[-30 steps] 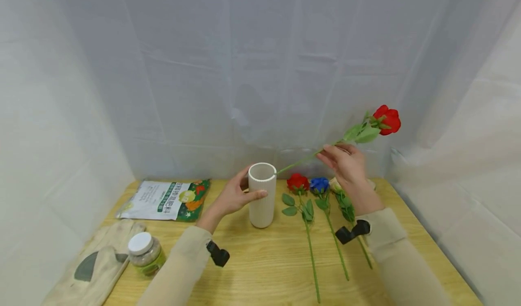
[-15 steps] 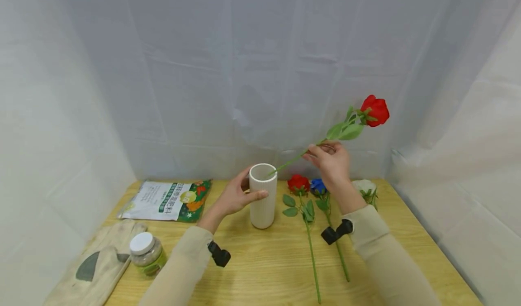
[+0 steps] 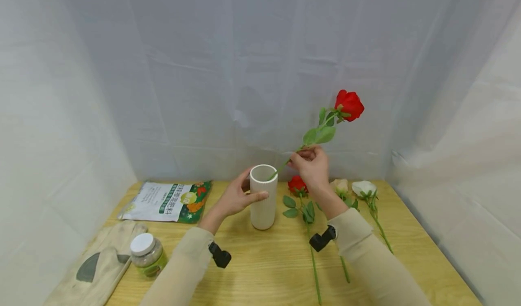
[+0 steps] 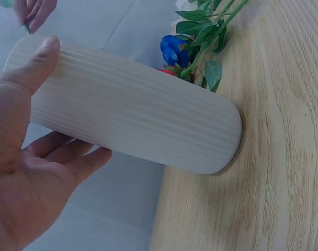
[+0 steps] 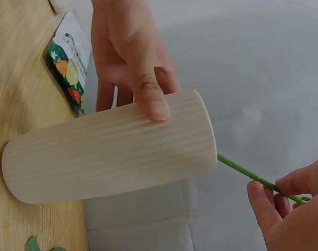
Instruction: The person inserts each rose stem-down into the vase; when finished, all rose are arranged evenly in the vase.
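A white ribbed vase (image 3: 263,206) stands upright on the wooden table. My left hand (image 3: 238,195) holds it near the top, thumb across the front and fingers behind, as the left wrist view shows. To its right, my right hand (image 3: 311,165) pinches the green stem of a red rose (image 3: 349,105) below its leaves. The stem's lower end (image 5: 237,166) passes over the rim into the vase; its tip is hidden inside. The bloom leans up and to the right. In the right wrist view the vase (image 5: 112,149) and the pinching fingers (image 5: 263,206) are apart.
Another red rose (image 3: 298,184), a cream rose (image 3: 340,187) and a white rose (image 3: 364,188) lie right of the vase. A blue rose (image 4: 174,50) shows in the left wrist view. At left are a printed bag (image 3: 163,202), a white-lidded jar (image 3: 147,256) and cloth gloves (image 3: 101,260).
My right hand has moved left toward the vase with the red rose. Its stem end went from the rim to inside the vase, and the rose now stands steeper. The left hand stays put.
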Motion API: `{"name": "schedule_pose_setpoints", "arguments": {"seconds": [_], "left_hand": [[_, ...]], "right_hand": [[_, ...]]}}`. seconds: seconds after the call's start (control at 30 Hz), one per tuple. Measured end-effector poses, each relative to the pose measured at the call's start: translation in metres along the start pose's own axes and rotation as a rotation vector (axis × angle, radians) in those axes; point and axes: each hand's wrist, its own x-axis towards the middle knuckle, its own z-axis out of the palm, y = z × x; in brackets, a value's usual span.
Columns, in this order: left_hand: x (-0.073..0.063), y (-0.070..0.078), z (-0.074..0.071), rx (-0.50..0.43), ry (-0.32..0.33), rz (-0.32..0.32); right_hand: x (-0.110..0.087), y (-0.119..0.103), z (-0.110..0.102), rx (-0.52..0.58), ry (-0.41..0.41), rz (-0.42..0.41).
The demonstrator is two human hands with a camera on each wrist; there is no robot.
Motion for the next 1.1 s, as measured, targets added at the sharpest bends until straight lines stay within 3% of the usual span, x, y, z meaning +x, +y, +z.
{"name": "schedule_pose_setpoints", "arguments": {"seconds": [0.53, 0.77, 1.1], "left_hand": [[-0.001, 0.001, 0.000, 0.022, -0.002, 0.005], [0.000, -0.001, 0.001, 0.010, -0.005, 0.005], [-0.001, -0.001, 0.001, 0.018, 0.003, -0.027]], "right_hand": [[-0.009, 0.017, 0.018, -0.415, -0.073, -0.218], [-0.014, 0.019, 0.021, -0.476, -0.114, -0.243], [-0.019, 0.021, 0.022, -0.559, -0.181, -0.216]]}}
